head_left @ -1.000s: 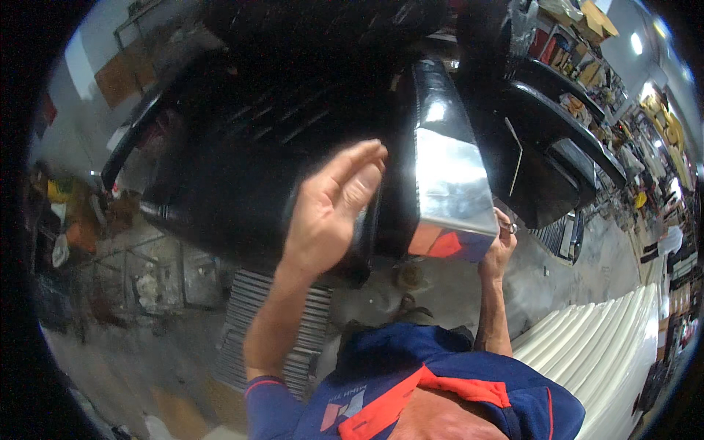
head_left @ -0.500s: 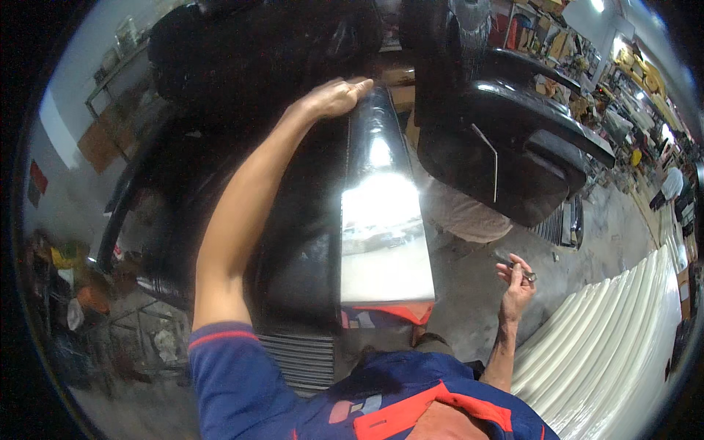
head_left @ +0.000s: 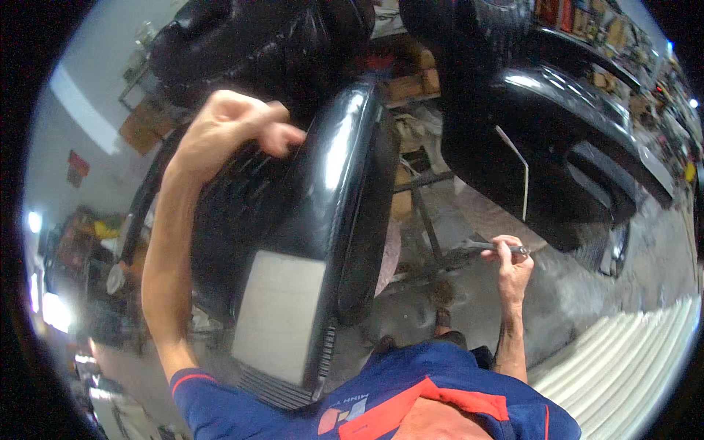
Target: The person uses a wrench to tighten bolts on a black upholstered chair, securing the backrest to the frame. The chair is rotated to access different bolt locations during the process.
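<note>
A long glossy black vehicle body panel (head_left: pixel 323 220) stands on edge in front of me, with a pale grey patch near its lower end. My left hand (head_left: pixel 227 132) is raised with fingers curled, its fingertips touching the panel's upper edge. My right hand (head_left: pixel 513 268) hangs low at my right side, closed around a slim metal wrench (head_left: pixel 495 248) that points left. My blue and red shirt (head_left: pixel 411 407) fills the bottom of the view.
A black car bumper (head_left: pixel 557 147) sits on a stand to the right. Another black body part (head_left: pixel 257 37) lies at the top left. A white corrugated sheet (head_left: pixel 631 359) covers the floor at lower right. Shelves with clutter line the far right wall.
My left hand has pulled back from a flat reach along the panel's top and curled into a loose fist. The panel has tipped more upright. My right hand still holds the wrench.
</note>
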`<state>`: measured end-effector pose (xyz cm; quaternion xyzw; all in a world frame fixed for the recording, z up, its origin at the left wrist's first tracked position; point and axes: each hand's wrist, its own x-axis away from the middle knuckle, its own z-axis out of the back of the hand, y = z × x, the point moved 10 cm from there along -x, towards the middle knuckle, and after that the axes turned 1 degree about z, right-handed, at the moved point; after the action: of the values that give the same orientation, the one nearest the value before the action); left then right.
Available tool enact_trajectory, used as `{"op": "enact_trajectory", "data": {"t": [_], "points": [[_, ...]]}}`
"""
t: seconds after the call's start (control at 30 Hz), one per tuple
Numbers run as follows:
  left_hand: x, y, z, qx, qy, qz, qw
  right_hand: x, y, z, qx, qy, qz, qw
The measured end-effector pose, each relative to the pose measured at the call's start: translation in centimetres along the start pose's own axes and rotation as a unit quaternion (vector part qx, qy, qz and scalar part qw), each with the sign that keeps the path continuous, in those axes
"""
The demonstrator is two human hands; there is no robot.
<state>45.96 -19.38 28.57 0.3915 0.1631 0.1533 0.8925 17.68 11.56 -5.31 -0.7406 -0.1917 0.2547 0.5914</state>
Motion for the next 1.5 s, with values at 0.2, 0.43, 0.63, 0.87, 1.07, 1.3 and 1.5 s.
{"op": "enact_trajectory", "data": {"t": [0.2, 0.43, 0.63, 0.87, 1.07, 1.3, 1.5], "points": [[-1.0, -0.9, -1.9, -0.041, 0.164, 0.258, 0.951, -8.2, -2.4, -9.2, -0.097, -0.163, 0.036, 0.981], [-5.6, -5.4, -5.3, -0.251, 0.106, 0.392, 0.879, -11.0, -5.5, -16.6, -0.331, -0.177, 0.06, 0.925], [-11.2, -9.6, -8.3, -0.17, 0.11, 0.439, 0.875, -13.6, -0.8, -19.6, -0.374, -0.115, 0.011, 0.92], [-8.7, -7.3, -12.9, -0.071, 0.294, 0.382, 0.873, -12.4, 1.1, -25.1, -0.428, -0.016, 0.055, 0.902], [-8.6, -7.4, -14.7, -0.118, 0.367, 0.281, 0.879, -12.2, 0.1, -25.6, -0.378, 0.025, 0.168, 0.91], [-8.2, -8.0, -14.2, -0.08, 0.405, 0.318, 0.853, -9.4, -2.1, -27.0, -0.391, -0.001, 0.23, 0.891], [-7.8, -7.8, -13.6, -0.087, 0.402, 0.344, 0.844, -8.8, -2.4, -27.3, -0.371, 0.022, 0.277, 0.886]]}}
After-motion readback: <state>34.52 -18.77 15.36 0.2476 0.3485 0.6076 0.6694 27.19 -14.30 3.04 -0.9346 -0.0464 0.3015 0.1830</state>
